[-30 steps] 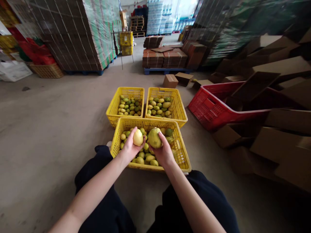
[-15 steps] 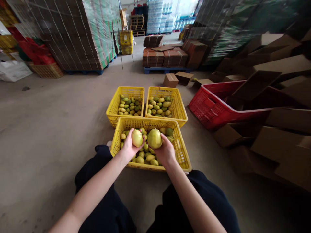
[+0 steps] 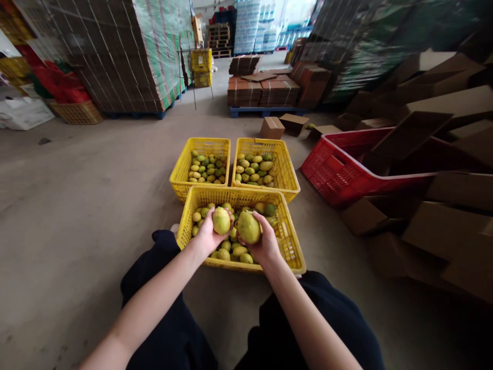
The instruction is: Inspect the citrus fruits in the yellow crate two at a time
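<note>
Above the near yellow crate (image 3: 295, 244), my left hand (image 3: 208, 234) is closed round a smaller yellow-green fruit (image 3: 221, 221). Just to its right, my right hand (image 3: 267, 244) grips a larger yellow-green fruit (image 3: 249, 227). The two fruits are held side by side with a narrow gap between them. Below them, many green and yellow fruits (image 3: 239, 251) lie in the near crate. Behind it stand a left yellow crate (image 3: 179, 177) and a right yellow crate (image 3: 288, 174), both holding similar fruits.
A red crate (image 3: 331, 180) with cardboard in it stands at the right, among loose cardboard boxes (image 3: 447, 226). Two small boxes (image 3: 271, 128) lie beyond the crates. Flattened cartons sit on a blue pallet (image 3: 262, 111), and wrapped stacks (image 3: 111, 56) rise at the back.
Both held fruits have turned a little in my hands and sit slightly further right. The whole view has shifted slightly.
</note>
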Demonstrator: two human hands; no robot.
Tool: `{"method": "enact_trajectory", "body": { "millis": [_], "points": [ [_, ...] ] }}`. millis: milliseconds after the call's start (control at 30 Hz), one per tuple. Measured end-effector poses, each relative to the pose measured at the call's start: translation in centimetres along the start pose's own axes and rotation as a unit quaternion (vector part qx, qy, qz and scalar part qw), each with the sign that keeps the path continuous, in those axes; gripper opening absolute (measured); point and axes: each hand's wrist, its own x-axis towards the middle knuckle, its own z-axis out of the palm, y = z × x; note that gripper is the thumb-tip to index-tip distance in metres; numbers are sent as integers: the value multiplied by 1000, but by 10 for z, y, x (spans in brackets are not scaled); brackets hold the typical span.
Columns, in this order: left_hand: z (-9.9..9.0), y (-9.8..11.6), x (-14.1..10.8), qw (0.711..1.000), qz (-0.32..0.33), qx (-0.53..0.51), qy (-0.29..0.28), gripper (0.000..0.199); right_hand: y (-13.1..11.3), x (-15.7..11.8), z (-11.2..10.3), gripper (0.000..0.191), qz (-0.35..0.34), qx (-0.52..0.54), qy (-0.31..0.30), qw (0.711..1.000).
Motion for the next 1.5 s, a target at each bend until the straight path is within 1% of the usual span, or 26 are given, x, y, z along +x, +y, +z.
{"method": "enact_trajectory", "body": {
  "millis": [100,167,233,300,367,467,500,600,667,733,800,867,933,1033,1133,1200,1267,1300,1333,1400,1433,1467,1500],
  "points": [
    [6,2,-6,1000,-9,10,-4,27,0,1,0,17,3,-12,26,1000],
    [9,2,-9,1000,-5,19,-10,22,0,1,-1,18,5,-15,32,999],
    [10,1,-12,999,-2,30,-15,17,0,2,-2,21,11,-10,17,1000],
    [10,0,-12,999,8,41,-17,10,-1,2,-3,19,14,-17,-12,1000],
    [9,-1,-13,998,28,45,-19,4,-2,2,-4,19,-4,-41,-40,998],
    [9,0,-14,998,34,39,-23,7,-2,2,-5,26,-39,-68,-53,995],
    [8,1,-15,999,24,35,-25,10,-2,2,-5,25,-38,-65,-51,996],
    [7,5,-16,999,-11,25,-39,20,-2,3,-6,21,-3,-43,-45,998],
    [5,6,-16,998,-17,19,-54,23,-2,3,-6,20,8,-33,-43,998],
    [4,7,-17,998,-14,10,-61,23,-3,3,-6,16,3,-30,-29,999],
    [4,8,-17,998,-11,-2,-55,22,-4,3,-5,13,1,-29,-11,1000],
    [4,8,-17,999,-2,-9,-37,21,-5,3,-4,13,6,-29,0,1000],
    [4,7,-16,1000,3,-18,-10,21,-5,4,-5,15,18,-30,1,999],
    [6,5,-13,999,-12,-34,25,27,-4,6,-7,22,50,-31,-12,998],
    [6,5,-12,999,-25,-33,28,26,-4,8,-8,27,78,-15,-15,997],
    [6,6,-12,999,-12,-30,17,20,-5,7,-7,27,75,-5,-15,997],
    [5,7,-14,999,4,-32,0,16,-6,6,-7,26,53,-2,-18,998],
    [5,6,-16,999,7,-32,-13,15,-5,6,-7,25,31,-3,-19,999],
    [5,5,-17,999,7,-31,-27,15,-4,6,-7,24,-5,-10,-20,1000],
    [5,1,-20,998,0,-23,-55,12,1,6,-7,26,-110,-58,-28,992],
    [5,-1,-20,998,-4,-20,-65,11,4,5,-6,29,-177,-103,-34,978],
    [5,-4,-21,997,-4,-18,-71,12,8,5,-6,32,-246,-160,-40,955],
    [4,-7,-21,997,-2,-18,-70,14,12,5,-5,34,-309,-225,-47,923]
  ]
}}
